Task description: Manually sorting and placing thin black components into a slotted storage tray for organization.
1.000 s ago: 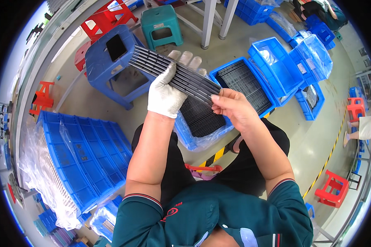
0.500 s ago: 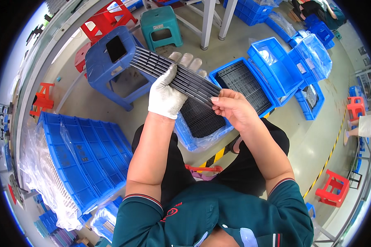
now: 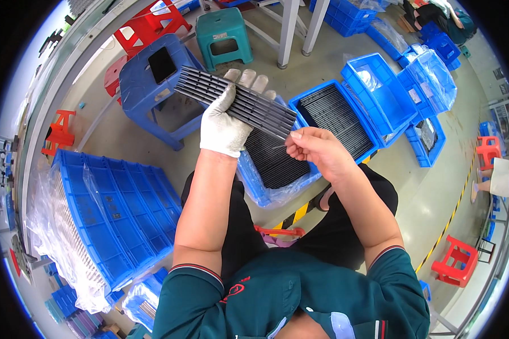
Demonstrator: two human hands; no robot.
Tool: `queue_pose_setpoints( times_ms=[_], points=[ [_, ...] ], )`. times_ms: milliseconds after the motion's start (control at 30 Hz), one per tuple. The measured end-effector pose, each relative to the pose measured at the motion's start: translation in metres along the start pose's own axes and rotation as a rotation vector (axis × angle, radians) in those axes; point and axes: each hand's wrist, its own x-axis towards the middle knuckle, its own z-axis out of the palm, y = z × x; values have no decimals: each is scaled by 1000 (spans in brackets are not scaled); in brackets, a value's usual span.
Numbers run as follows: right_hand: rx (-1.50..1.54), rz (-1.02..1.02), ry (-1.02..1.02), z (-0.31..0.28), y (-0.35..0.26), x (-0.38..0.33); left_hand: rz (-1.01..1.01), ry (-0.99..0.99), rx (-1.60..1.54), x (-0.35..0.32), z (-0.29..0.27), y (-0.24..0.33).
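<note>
A person seated and seen from above holds a long, dark slatted grille (image 3: 234, 101) out in front of them. The left hand (image 3: 227, 121), in a white glove, is closed around the grille near its middle, with the palm under it and the fingertips (image 3: 249, 79) showing past its far edge. The grille runs slantwise from far left to near right, so about half of it sticks out to the left of the glove and the rest reaches right toward the other hand.

The right hand (image 3: 316, 152) is bare. Its thumb and forefinger are pinched together just at the grille's near right end; something thin and pale seems to sit in the pinch, but it is too small to make out.

Below the hands, on the floor, a blue bin (image 3: 254, 186) lined with clear plastic holds a stack of dark grilles. Just to its right stands a second blue bin (image 3: 373, 144), also filled with dark grilles. Farther right are empty blue bins (image 3: 390, 96), some wrapped in plastic.

To the left of the grille is a blue stool (image 3: 147, 85) with a dark phone-like slab on its seat. Beyond it are a green stool (image 3: 223, 31) and a red stool (image 3: 152, 22). At near left lies a wide stack of blue crates (image 3: 119, 214) beside clear plastic sheeting.
</note>
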Motion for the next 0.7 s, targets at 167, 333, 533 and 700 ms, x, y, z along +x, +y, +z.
queue_pose_setpoints(
  times_ms=[167, 333, 533, 700],
  points=[
    [-36, -58, -21, 3, 5, 2, -20, -27, -15, -2, 2, -1],
    [-65, -111, 46, 6, 6, 1, -11, 18, 13, -4, 6, -4],
    [127, 24, 53, 7, 8, 2, -16, 2, 20, -4, 6, -6],
    [208, 48, -15, 5, 10, 3, -23, 8, 28, -4, 5, -8]
  ],
)
